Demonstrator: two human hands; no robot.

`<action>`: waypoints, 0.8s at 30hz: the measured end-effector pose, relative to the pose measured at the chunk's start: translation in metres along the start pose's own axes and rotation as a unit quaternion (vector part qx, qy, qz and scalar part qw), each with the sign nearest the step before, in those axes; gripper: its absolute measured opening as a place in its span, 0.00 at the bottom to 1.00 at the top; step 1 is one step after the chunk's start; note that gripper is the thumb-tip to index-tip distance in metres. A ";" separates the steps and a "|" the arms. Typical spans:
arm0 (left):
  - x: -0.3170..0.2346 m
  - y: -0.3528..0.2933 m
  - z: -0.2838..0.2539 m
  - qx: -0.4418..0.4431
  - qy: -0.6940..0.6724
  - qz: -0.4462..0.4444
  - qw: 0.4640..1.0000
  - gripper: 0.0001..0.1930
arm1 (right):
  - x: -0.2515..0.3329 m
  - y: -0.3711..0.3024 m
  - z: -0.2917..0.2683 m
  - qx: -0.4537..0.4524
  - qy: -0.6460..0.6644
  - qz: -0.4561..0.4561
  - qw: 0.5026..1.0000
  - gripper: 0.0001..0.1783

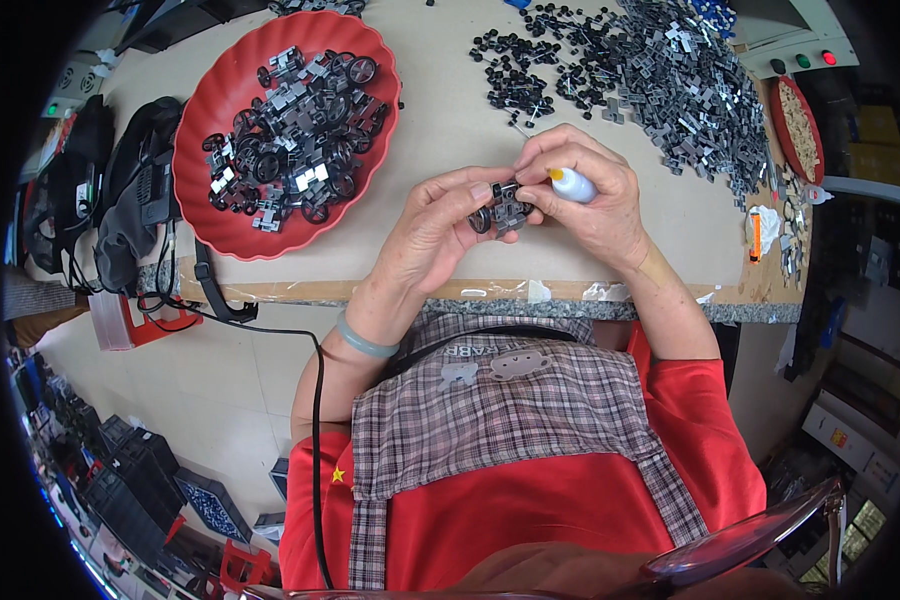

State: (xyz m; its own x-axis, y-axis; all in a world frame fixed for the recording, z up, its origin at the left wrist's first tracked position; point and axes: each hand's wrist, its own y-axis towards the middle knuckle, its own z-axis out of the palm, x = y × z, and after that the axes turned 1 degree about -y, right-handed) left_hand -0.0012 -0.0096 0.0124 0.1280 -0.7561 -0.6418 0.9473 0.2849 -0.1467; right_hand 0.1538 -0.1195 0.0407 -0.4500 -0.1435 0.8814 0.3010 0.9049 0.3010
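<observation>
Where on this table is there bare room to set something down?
Bare tabletop lies between the red bowl and the pile of grey parts, and along the front edge under the left hand and right hand. The far right side is crowded.

A bowl point(232, 222) of wheeled chassis parts point(295, 125) is sitting on the table point(440, 130), left of both hands. A heap of loose parts point(650, 70) is lying behind the hands, stretching right toward a small dish point(796, 125).
</observation>
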 end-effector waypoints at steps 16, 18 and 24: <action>0.003 -0.001 0.003 -0.019 -0.005 0.018 1.000 0.16 | -0.007 -0.007 0.008 -0.034 0.084 0.032 0.995 0.06; 0.003 -0.001 0.002 -0.021 -0.011 0.013 1.000 0.16 | -0.006 -0.007 0.009 -0.039 0.089 0.035 0.995 0.06; 0.000 -0.002 0.003 -0.008 -0.024 0.013 1.000 0.17 | 0.001 -0.008 0.011 -0.071 0.109 0.081 0.988 0.08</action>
State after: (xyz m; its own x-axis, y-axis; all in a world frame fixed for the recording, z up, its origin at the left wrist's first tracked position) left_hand -0.0026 -0.0114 0.0149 0.1672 -0.7749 -0.6095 0.9388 0.3140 -0.1416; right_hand 0.1415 -0.1220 0.0356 -0.1989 -0.0987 0.9750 0.4759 0.8600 0.1841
